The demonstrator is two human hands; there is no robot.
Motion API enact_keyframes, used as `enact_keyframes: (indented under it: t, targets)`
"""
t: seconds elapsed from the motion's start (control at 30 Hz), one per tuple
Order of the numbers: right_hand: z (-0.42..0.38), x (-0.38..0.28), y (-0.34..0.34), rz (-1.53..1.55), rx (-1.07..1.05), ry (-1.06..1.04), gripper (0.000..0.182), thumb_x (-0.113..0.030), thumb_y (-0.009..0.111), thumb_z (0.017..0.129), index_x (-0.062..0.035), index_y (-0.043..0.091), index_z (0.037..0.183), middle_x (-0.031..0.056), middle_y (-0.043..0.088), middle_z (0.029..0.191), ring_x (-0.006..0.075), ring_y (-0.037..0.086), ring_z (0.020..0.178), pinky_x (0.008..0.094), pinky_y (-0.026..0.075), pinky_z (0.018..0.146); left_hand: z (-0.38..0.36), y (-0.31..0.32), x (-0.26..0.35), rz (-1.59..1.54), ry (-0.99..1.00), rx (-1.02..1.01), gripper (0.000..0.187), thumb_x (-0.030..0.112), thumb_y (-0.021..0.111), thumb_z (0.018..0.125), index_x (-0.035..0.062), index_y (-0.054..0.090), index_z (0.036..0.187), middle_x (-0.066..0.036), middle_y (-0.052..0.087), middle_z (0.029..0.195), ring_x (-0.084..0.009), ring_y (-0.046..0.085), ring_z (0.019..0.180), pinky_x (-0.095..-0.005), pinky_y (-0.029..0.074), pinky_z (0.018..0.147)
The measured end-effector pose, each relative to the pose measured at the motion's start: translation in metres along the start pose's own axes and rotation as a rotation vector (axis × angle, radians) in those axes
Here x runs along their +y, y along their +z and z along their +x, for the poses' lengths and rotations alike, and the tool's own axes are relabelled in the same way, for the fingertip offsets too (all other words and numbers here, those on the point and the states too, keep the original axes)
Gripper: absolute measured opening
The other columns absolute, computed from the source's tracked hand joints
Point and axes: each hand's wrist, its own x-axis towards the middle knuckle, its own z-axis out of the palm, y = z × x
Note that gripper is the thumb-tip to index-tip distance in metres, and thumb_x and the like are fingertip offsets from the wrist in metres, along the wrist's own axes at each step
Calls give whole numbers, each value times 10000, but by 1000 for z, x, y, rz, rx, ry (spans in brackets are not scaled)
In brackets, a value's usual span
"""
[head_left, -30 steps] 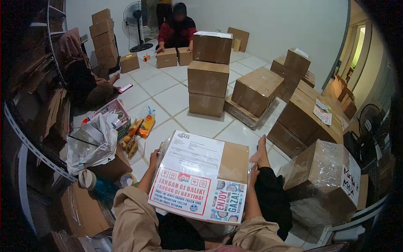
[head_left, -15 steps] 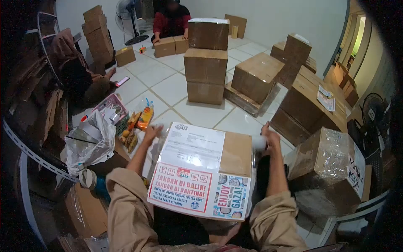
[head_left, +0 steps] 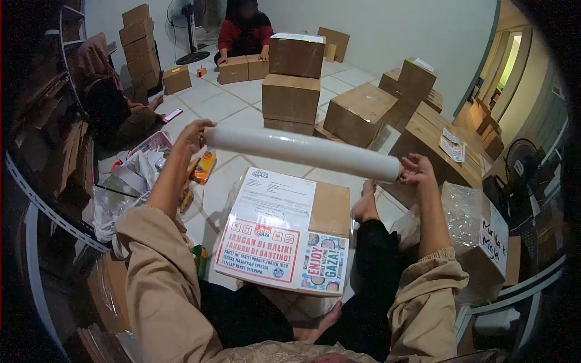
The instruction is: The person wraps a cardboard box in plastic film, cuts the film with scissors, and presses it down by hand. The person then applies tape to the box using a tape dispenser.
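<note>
A long white roll of stretch film (head_left: 302, 148) is held up level across the view, above and beyond the labelled box. My left hand (head_left: 195, 134) grips its left end, with the fingers curled around it. My right hand (head_left: 417, 169) holds the opposite end, slightly lower. Below, a cardboard box (head_left: 330, 209) rests on the floor between my legs. Clear film shows at its sides. On its top are a printed sheet, a red-lettered sticker (head_left: 257, 254) and a colourful "Enjoy Gaza" label (head_left: 324, 261).
Stacked cartons (head_left: 290, 94) stand ahead, and more boxes (head_left: 445, 136) lie to the right beside a film-wrapped box (head_left: 463, 209). At left are a plastic bag (head_left: 118, 187) and snack packets (head_left: 204, 166). One person (head_left: 245, 36) handles boxes at the back; another sits at left.
The stretch film roll has come up from the far side of the box, now in both hands. My hands have risen away from the box's sides.
</note>
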Motion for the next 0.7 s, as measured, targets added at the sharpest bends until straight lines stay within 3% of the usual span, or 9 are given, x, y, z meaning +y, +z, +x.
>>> enact_keyframes:
  t: [0.13,0.23,0.3,0.37,0.47,0.57,0.6,0.67,0.7]
  targets:
    - [-27,-36,-8,261,-81,-10,265,-282,535,816,-85,557,993,72,558,973,252,497,770,428,382,667,-16,-12,43,-84,87,-70,186,175,714,619,102,556,684,11,496,622,-69,384,422,-176,307,371]
    - [-79,-67,-21,150,-271,-21,278,-272,544,820,-81,566,1020,68,587,886,221,537,744,379,425,650,-60,-20,74,-102,44,-22,216,155,729,602,82,541,680,32,464,624,-58,357,414,-169,292,361]
    - [-122,-74,-28,116,-380,-30,298,-275,552,817,-75,564,1038,61,593,861,198,547,736,358,442,650,-107,-22,88,-64,243,58,261,166,742,602,55,549,738,42,426,615,-64,361,450,-161,330,410]
    - [-186,-69,-23,66,-514,-156,316,-274,559,820,-62,563,1054,35,589,813,149,542,652,320,451,598,-157,-29,93,-37,273,66,263,179,733,624,51,565,780,35,439,620,-70,374,474,-182,358,463]
    - [-257,-42,-17,176,-307,-239,327,-249,552,831,-58,531,1096,21,574,787,119,519,562,268,434,511,-212,-56,76,50,312,-2,219,225,685,701,70,616,840,32,486,639,-83,402,539,-243,372,580]
    - [-284,-3,-63,42,-510,-291,453,-226,538,846,-46,398,1237,49,569,794,112,550,597,235,476,527,-268,-92,41,226,331,-60,169,254,659,724,96,630,774,32,549,690,-84,472,606,-247,350,573]
    - [-288,13,-80,61,-593,-287,510,-223,538,847,-35,343,1279,62,573,810,112,574,647,228,506,563,-294,-82,26,169,371,33,191,240,651,727,75,622,819,23,563,726,-89,504,642,-250,384,603]
    - [-326,47,-71,-21,-420,-345,435,-160,542,835,-18,383,1215,93,596,897,149,603,705,229,506,544,-319,-92,3,144,335,3,223,191,640,727,36,609,884,-13,598,791,-109,552,707,-255,424,659]
    - [-338,59,-67,61,-453,-303,430,-95,600,799,-18,405,1174,95,603,867,119,586,685,186,468,505,-335,-90,-6,117,339,10,223,168,637,728,22,604,893,-26,612,812,-113,568,734,-246,432,682]
